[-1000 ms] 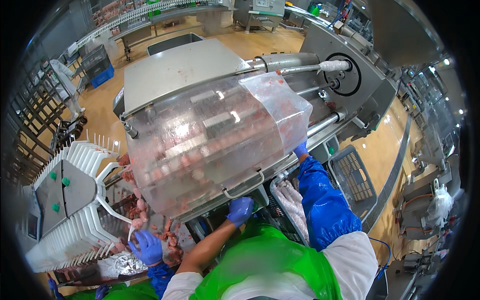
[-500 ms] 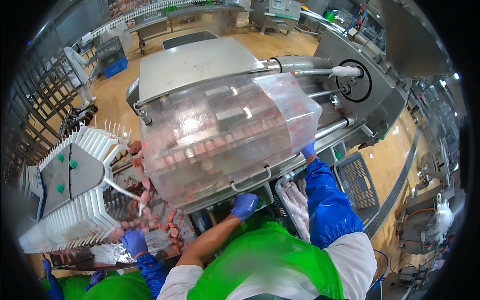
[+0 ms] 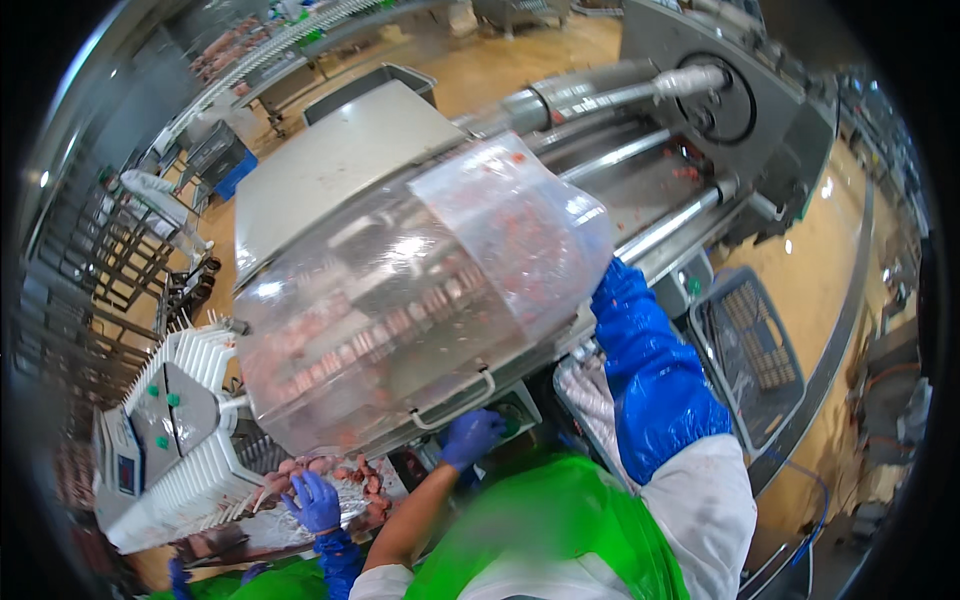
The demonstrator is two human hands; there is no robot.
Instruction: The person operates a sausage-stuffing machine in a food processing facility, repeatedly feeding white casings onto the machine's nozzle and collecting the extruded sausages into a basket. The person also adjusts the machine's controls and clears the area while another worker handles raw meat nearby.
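My left hand (image 3: 472, 438), in a purple-blue glove, is at a small control panel with a green button (image 3: 511, 415), just below the cover's handle. Its fingers are blurred and partly turned from view. My right arm wears a blue plastic sleeve (image 3: 650, 370) and reaches up to the right end of a clear machine cover (image 3: 370, 350). A loose milky plastic sheet (image 3: 530, 240) hangs there, and my right hand is hidden behind it. Under the cover runs a row of pale pink meat pieces, seen hazily.
Shiny steel rods (image 3: 680, 220) lie right of the cover. A grey crate (image 3: 750, 360) stands on the floor at right. A white-finned conveyor unit (image 3: 180, 450) is at left. A co-worker's gloved hand (image 3: 315, 503) is by linked meat pieces (image 3: 372, 480) on a tray.
The whole view has tilted and shifted, with some blur. My right hand, partly visible before, is now hidden behind the plastic sheet. My left hand stays at the panel. The co-worker's hand has lifted, fingers spread.
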